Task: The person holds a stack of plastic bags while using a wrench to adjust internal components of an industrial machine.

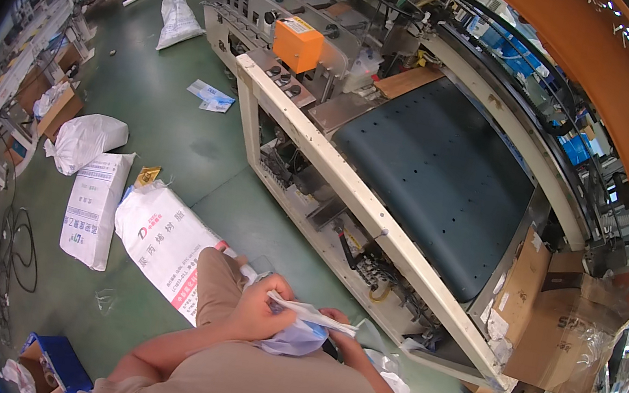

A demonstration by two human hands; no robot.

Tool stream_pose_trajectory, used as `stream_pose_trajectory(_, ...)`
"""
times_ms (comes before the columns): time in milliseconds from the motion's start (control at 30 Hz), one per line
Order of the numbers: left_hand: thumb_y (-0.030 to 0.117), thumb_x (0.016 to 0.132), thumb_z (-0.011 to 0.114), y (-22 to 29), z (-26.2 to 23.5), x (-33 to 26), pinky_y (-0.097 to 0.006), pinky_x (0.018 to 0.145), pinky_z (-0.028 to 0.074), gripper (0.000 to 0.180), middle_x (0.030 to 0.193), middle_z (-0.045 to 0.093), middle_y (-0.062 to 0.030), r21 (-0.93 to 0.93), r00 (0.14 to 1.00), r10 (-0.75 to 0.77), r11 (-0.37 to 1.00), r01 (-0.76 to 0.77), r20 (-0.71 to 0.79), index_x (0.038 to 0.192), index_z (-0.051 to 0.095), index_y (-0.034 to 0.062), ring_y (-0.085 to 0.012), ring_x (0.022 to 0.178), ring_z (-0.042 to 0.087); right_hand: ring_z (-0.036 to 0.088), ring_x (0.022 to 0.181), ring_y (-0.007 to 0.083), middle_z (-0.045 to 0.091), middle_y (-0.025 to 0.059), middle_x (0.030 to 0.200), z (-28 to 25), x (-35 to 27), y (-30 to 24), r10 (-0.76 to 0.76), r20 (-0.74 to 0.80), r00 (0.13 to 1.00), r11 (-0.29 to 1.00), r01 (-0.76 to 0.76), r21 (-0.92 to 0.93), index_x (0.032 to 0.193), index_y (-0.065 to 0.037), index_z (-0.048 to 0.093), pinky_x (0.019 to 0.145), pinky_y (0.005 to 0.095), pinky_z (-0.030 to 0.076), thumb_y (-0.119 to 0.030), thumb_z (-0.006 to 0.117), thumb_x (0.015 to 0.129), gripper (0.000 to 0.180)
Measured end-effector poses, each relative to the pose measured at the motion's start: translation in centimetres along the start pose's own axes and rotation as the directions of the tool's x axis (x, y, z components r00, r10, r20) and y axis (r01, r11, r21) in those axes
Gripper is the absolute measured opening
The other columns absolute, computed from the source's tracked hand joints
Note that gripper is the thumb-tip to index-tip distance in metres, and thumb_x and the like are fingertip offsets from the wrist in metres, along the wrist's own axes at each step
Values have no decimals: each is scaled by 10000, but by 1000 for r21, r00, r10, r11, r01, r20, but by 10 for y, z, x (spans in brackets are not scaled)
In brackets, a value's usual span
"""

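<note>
Close to my body, I hold a bundle of thin white and pale-blue plastic bags or film, creased and hanging down toward my lap. My left hand is closed around its left end, fingers curled. At the opposite end, my right hand grips the edge; most of its fingers are hidden behind the bundle. Beside my left knee lies a large white printed sack on the green floor, partly covered by my leg.
A machine with a dark conveyor belt and a cream frame rail stands to the right. A cardboard box is by its near end. More white sacks lie left, with a black cable and a blue box.
</note>
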State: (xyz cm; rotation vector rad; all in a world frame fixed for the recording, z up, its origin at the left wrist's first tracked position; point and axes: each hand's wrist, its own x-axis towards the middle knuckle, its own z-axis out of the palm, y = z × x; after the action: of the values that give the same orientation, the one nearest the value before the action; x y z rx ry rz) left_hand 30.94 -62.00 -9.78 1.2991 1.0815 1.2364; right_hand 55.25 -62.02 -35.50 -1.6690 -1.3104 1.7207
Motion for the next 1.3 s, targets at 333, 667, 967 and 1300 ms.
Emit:
stream_pose_trajectory(333, 50, 705, 610, 4, 3, 0, -212, 573, 392, 167, 728, 521, -21, -11, 996, -63, 998, 64, 68, 804, 476, 40, -64, 658, 475, 615, 729, 173, 632, 123, 834, -5, -10, -5, -52, 3, 999, 998, 52, 36, 1016, 28, 556, 655, 270, 495, -233, 560, 859, 305)
stream_pose_trajectory(667, 43, 695, 615, 4, 3, -3, -218, 581, 397, 169, 734, 530, -28, -10, 998, -43, 999, 44, 54, 788, 475, 37, -74, 666, 487, 611, 687, 153, 633, 97, 743, 4, -19, -26, -100, -112, 989, 989, 86, -121, 913, 23, 576, 641, 275, 491, -201, 564, 845, 234)
stream_pose_trajectory(967, -32, 683, 637, 7, -31, -3, -235, 611, 401, 225, 716, 513, -51, 47, 980, -12, 999, 22, -199, 726, 429, 42, -121, 652, 476, 527, 536, 91, 577, 36, 606, -49, 26, -300, -394, -32, 918, 919, 394, -18, 1065, 18, 539, 518, 217, 417, -264, 388, 937, 345)
stream_pose_trajectory(1300, -30, 707, 624, -12, -114, 11, -238, 562, 373, 246, 689, 496, -66, 119, 892, -98, 979, 167, -442, 722, 394, 57, -125, 596, 452, 474, 947, 241, 496, 136, 1026, -94, 380, -526, -143, -357, 923, 855, 297, 426, 1154, -138, 533, 836, 374, 411, -413, 419, 899, 392)
